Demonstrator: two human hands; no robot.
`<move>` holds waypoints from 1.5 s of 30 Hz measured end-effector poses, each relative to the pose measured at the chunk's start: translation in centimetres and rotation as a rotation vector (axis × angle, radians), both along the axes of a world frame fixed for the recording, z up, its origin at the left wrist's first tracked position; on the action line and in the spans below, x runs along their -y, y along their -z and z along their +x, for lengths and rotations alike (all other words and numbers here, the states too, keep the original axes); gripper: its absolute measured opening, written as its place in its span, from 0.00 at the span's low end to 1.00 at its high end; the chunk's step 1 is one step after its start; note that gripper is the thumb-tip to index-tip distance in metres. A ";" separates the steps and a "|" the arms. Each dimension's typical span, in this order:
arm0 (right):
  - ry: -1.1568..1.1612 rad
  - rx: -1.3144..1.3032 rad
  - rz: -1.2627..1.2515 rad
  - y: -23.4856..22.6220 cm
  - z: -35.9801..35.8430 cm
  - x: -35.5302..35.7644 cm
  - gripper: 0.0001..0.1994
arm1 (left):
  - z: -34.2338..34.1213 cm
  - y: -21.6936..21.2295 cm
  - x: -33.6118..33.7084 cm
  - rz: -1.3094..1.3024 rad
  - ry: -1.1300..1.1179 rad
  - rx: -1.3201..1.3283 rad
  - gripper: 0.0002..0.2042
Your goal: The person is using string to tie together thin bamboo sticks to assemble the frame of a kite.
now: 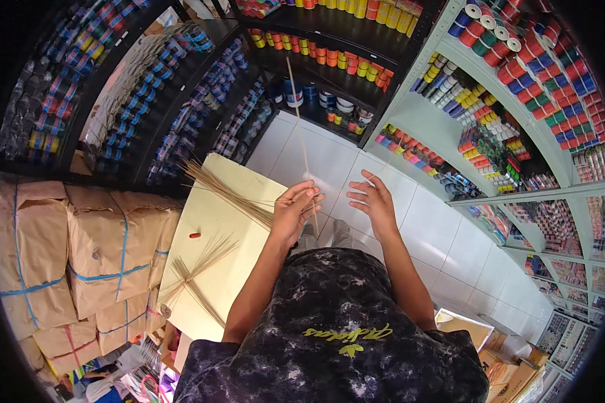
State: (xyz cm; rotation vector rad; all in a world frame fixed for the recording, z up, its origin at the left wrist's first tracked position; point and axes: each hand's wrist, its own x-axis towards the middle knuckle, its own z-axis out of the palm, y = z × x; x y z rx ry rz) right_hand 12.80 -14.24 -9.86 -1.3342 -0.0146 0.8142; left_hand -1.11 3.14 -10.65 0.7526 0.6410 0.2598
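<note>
Between the closed fingers of my left hand (294, 213) is a long thin stick (302, 138), pointing away from me over the tiled floor. My right hand (374, 201) hovers to its right with fingers apart, holding nothing that I can see. A loose bundle of thin brown sticks (230, 195) lies on the pale yellow tabletop (249, 258) at left, its near end partly behind my left hand. Closer to me, more sticks lie crossed in a pile (193, 277). A small red object (195, 236) rests between the two groups.
Paper-wrapped parcels (107, 245) tied with blue string are stacked left of the table. Black shelves (336, 33) with colourful spools stand ahead and left, pale green shelves (420, 148) at right. A cardboard box (464, 327) sits at my lower right. White tiles (410, 195) cover the floor.
</note>
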 end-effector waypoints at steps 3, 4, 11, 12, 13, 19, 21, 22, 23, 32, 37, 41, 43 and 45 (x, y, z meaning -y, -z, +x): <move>-0.047 -0.002 0.006 0.6 -0.5 -0.1 0.19 | 1.0 -0.1 0.4 0.011 0.033 0.007 0.13; -0.074 -0.005 0.002 0.7 -0.6 -0.1 0.18 | 1.2 -0.1 0.6 0.020 0.049 0.012 0.14; -0.051 -0.058 0.105 1.3 -1.2 0.2 0.16 | 2.6 0.0 1.3 0.042 0.105 -0.006 0.15; -0.028 -0.075 0.127 1.3 -1.2 0.1 0.15 | 2.7 0.1 1.4 0.057 0.108 -0.019 0.15; -0.004 -0.092 0.149 1.4 -1.3 0.1 0.14 | 2.7 0.1 1.3 0.072 0.111 -0.031 0.15; 0.053 -0.155 0.288 1.9 -0.8 0.0 0.10 | 2.9 0.3 1.3 0.071 0.129 0.081 0.18; 0.054 -0.151 0.301 1.8 -0.7 0.0 0.10 | 3.0 0.2 1.2 0.047 0.130 0.091 0.19; 0.055 -0.146 0.314 1.7 -0.6 0.0 0.10 | 3.0 0.2 1.1 0.024 0.130 0.101 0.20; 0.055 -0.146 0.314 1.5 -0.6 -0.1 0.10 | 3.0 0.4 1.1 0.024 0.130 0.101 0.20; 0.109 -0.184 0.300 0.6 -0.1 0.3 0.13 | 3.0 1.5 0.4 -0.053 0.069 0.152 0.17; 0.185 -0.146 0.331 0.5 0.5 0.7 0.13 | 2.8 1.8 0.1 -0.092 0.047 0.161 0.17; 0.190 -0.101 0.291 1.1 0.7 0.9 0.13 | 2.7 1.6 0.0 -0.111 0.049 0.152 0.17; 0.171 -0.068 0.235 1.1 0.7 0.8 0.13 | 2.6 1.7 -0.1 -0.131 0.054 0.166 0.17; 0.182 -0.062 0.202 0.7 0.7 0.7 0.13 | 2.4 1.8 -0.2 -0.135 0.043 0.163 0.16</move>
